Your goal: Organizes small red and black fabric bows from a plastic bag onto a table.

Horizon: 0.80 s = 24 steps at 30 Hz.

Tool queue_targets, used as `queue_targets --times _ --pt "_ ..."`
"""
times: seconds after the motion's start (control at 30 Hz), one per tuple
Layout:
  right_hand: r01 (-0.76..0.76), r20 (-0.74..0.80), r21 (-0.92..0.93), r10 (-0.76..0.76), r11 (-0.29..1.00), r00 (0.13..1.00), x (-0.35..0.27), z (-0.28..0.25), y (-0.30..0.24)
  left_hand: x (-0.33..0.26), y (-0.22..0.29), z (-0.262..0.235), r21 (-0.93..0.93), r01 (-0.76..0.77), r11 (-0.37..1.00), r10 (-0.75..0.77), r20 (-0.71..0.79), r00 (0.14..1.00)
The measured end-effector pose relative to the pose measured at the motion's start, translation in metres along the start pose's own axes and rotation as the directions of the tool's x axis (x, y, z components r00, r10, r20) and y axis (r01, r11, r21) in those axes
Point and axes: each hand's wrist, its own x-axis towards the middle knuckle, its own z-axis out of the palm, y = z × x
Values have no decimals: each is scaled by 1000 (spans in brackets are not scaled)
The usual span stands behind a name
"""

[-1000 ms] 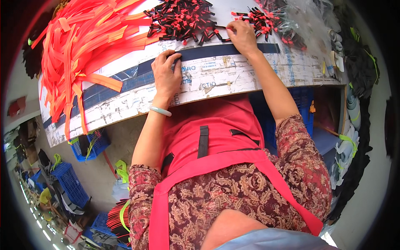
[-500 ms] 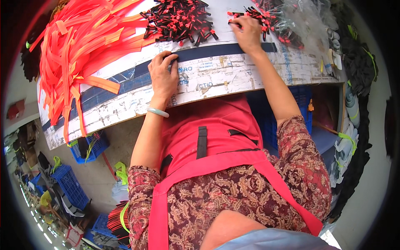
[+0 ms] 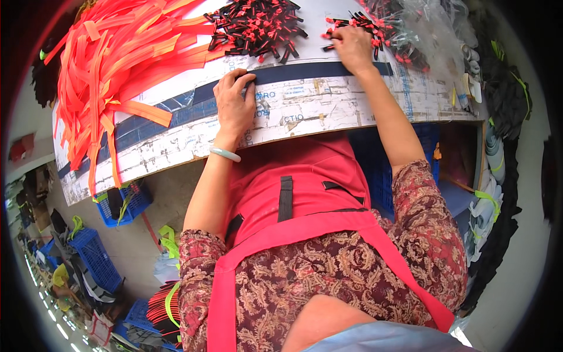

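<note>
Dark navy strip (image 3: pixel 305 73) flat along the worktable, small black-and-red pieces (image 3: pixel 352 26) heaped beyond it

The right hand (image 3: pixel 353 48) covered some of the small black and red pieces (image 3: pixel 347 24), so what its fingers held could not be seen. The orange strips (image 3: pixel 117 58) ran off the top edge. The clear bag (image 3: pixel 431 29) was cut off too.

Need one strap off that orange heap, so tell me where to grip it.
Grip the orange strap jutting right from the orange heap, at its free end. Come in from the right: that end lies flat and alone on the table; the rest is tangled.
</note>
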Motion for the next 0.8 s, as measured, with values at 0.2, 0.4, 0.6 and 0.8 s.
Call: queue_targets --times 0.2,0.4,0.6,0.8 --pt "-54 57 394 34 918 998 -1 8 -49 -2 -2 -1 13 3 1000 -3 11 1000" --pt "-6 -31 340 18 940 999 -7 22 -88 -1 0 3 3 -7 1000 7 13 1000" --pt "-88 128 485 29 870 991 -13 14 -48 -1 -2 2 -7 2 1000 -2 7 1000" --pt "-27 -79 -88 20 996 997 -6 -10 -5 -2 -4 -1 1 2 1000 -2 -6 1000"
